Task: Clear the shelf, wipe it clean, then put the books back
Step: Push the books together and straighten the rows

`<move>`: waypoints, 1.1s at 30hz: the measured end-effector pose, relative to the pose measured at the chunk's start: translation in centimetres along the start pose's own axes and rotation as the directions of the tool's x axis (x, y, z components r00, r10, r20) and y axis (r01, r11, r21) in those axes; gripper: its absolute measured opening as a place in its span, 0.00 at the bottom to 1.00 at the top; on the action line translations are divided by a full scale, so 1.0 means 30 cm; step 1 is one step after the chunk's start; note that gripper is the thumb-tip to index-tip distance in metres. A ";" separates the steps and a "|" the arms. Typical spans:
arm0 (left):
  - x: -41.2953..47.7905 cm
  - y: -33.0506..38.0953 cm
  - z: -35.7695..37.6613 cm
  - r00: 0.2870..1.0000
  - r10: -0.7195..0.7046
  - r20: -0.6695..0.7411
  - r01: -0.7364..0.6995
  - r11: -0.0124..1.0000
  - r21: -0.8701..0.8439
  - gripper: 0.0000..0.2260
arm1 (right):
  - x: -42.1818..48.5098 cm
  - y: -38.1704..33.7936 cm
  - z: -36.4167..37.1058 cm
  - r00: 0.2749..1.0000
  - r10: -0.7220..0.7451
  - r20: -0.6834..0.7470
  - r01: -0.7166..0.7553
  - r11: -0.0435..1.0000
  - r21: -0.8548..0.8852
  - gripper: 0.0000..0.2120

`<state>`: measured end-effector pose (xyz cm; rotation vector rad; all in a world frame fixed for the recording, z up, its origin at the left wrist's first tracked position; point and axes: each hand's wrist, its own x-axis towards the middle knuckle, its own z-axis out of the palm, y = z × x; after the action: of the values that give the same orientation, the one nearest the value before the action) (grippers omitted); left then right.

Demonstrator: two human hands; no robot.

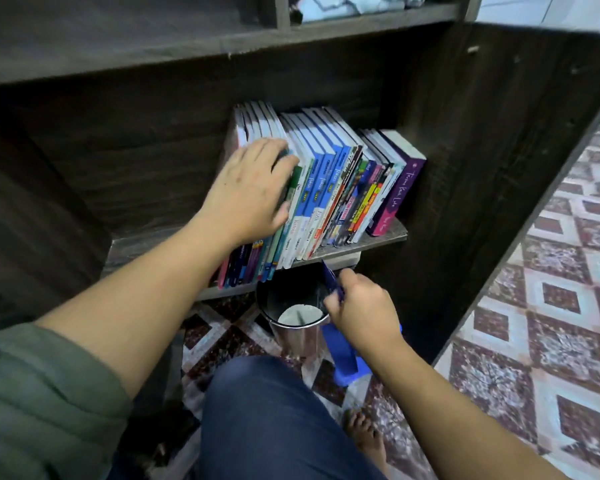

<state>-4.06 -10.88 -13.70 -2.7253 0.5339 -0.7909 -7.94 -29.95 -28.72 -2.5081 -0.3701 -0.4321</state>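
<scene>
Clearing is seemingly being begun: books (329, 188) on the shelf's (146, 247) right half are being gripped by the curled left hand (246, 192), a blue cloth (343, 355) pinched by the right hand (361, 310); a firm nearward pull is being required.

My left arm stretches forward, left hand (253, 188) hooking its fingers (274, 152) over the books (326, 174); my right hand (361, 313), lower and nearer, pinches a blue thing (331, 280).
</scene>
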 end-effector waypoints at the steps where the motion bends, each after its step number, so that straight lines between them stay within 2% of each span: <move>1: -0.017 -0.003 -0.018 1.000 0.011 0.001 -0.011 1.000 0.001 0.26 | 0.008 -0.031 -0.034 0.998 -0.028 -0.049 0.029 1.000 0.011 0.09; 4: -0.077 -0.016 -0.065 1.000 -0.019 -0.007 0.019 0.998 0.052 0.20 | 0.024 -0.124 -0.135 0.974 -0.133 -0.182 0.143 0.989 0.042 0.10; 6: -0.113 -0.021 -0.104 0.988 -0.152 0.013 0.152 0.988 -0.009 0.16 | 0.035 -0.184 -0.182 0.944 -0.208 -0.258 0.228 0.972 0.050 0.11; 7: -0.124 -0.024 -0.123 0.970 -0.235 0.065 0.239 0.969 -0.068 0.17 | 0.039 -0.213 -0.197 0.924 -0.251 -0.288 0.277 0.959 0.053 0.11; 10: -0.137 -0.025 -0.171 0.887 -0.346 0.305 0.414 0.889 -0.197 0.24 | 0.050 -0.284 -0.210 0.870 -0.342 -0.354 0.389 0.919 0.069 0.06; 13: -0.129 -0.026 -0.207 0.806 -0.402 0.433 0.552 0.776 -0.305 0.29 | 0.052 -0.333 -0.193 0.840 -0.385 -0.382 0.445 0.892 0.078 0.08; 14: -0.124 -0.029 -0.219 0.768 -0.418 0.485 0.606 0.719 -0.339 0.29 | 0.048 -0.348 -0.182 0.830 -0.399 -0.389 0.462 0.883 0.081 0.08; 16: -0.117 -0.036 -0.235 0.695 -0.437 0.570 0.687 0.638 -0.349 0.23 | 0.045 -0.369 -0.157 0.817 -0.425 -0.390 0.493 0.865 0.091 0.10; 19: -0.110 -0.052 -0.247 0.665 -0.504 0.551 0.685 0.705 -0.182 0.12 | 0.065 -0.382 -0.137 0.815 -0.530 -0.235 0.564 0.819 0.106 0.18; 22: -0.126 -0.078 -0.244 0.664 -0.560 0.496 0.643 0.766 0.004 0.10 | 0.135 -0.377 -0.162 0.793 -0.606 -0.066 0.602 0.796 -0.067 0.26; 24: -0.147 -0.103 -0.242 0.659 -0.569 0.492 0.603 0.791 0.108 0.10 | 0.206 -0.375 -0.194 0.799 -0.599 -0.057 0.576 0.789 -0.214 0.23; 26: -0.173 -0.134 -0.237 0.665 -0.581 0.469 0.562 0.803 0.199 0.06 | 0.283 -0.372 -0.207 0.810 -0.582 -0.068 0.538 0.784 -0.308 0.15; 27: -0.185 -0.150 -0.239 0.673 -0.588 0.449 0.542 0.805 0.241 0.04 | 0.317 -0.376 -0.208 0.819 -0.570 -0.066 0.518 0.785 -0.340 0.16; 30: -0.213 -0.216 -0.233 0.655 -0.634 0.412 0.533 0.774 0.342 0.10 | 0.410 -0.397 -0.174 0.833 -0.552 -0.035 0.505 0.784 -0.362 0.20; 33: -0.231 -0.289 -0.225 0.619 -0.673 0.404 0.555 0.739 0.381 0.10 | 0.463 -0.433 -0.123 0.873 -0.480 0.089 0.474 0.788 -0.392 0.20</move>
<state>-10.87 -1.16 -8.45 -2.7193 -0.6299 -0.1554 -0.66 -19.28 -14.26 -2.7879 -1.0194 -0.7960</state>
